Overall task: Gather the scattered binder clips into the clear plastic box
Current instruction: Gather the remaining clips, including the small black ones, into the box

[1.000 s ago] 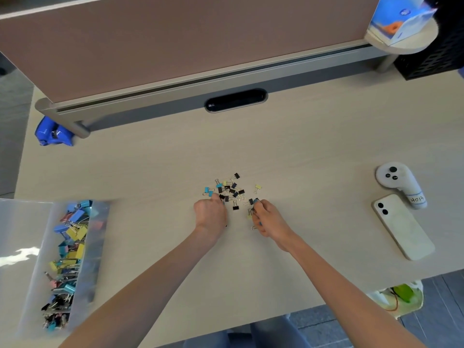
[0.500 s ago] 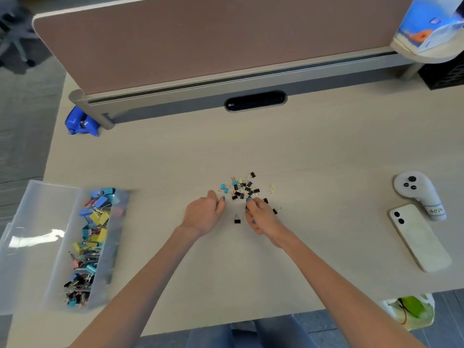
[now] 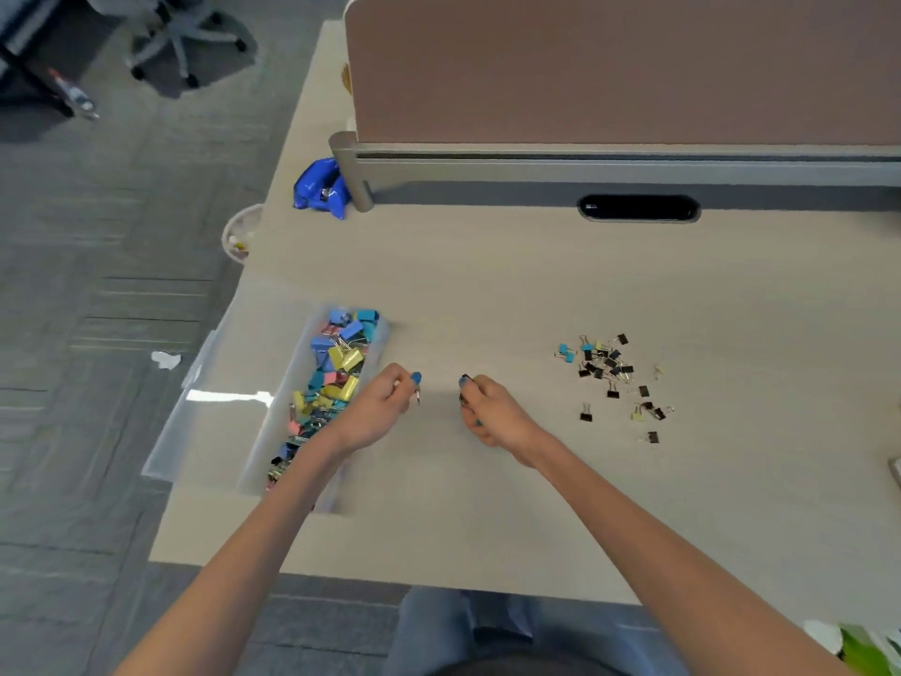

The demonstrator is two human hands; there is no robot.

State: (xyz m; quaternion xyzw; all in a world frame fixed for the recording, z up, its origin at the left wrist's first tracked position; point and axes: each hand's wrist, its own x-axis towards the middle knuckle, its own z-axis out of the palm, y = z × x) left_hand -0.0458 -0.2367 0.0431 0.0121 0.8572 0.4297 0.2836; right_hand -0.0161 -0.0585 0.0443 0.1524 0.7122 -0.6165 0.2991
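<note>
Both hands are being carried away from the loose clips (image 3: 604, 365), lying at 3 o'clock on the worktop (image 3: 487, 505), toward the box (image 3: 256, 461) at 9 o'clock. The left hand (image 3: 380, 412) and right hand (image 3: 492, 414) are each being kept pinched on clips, so nothing is being dropped on the way.

Open desk between box and clips
Bare desk (image 3: 487, 285) runs from the clear plastic box (image 3: 382, 334) at left to the binder clips (image 3: 604, 363) at right; the left hand (image 3: 375, 412) and right hand (image 3: 492, 414) hang there. The partition (image 3: 609, 65) walls the far side; a blurred lid (image 3: 219, 417) seemingly overhangs the left edge.
</note>
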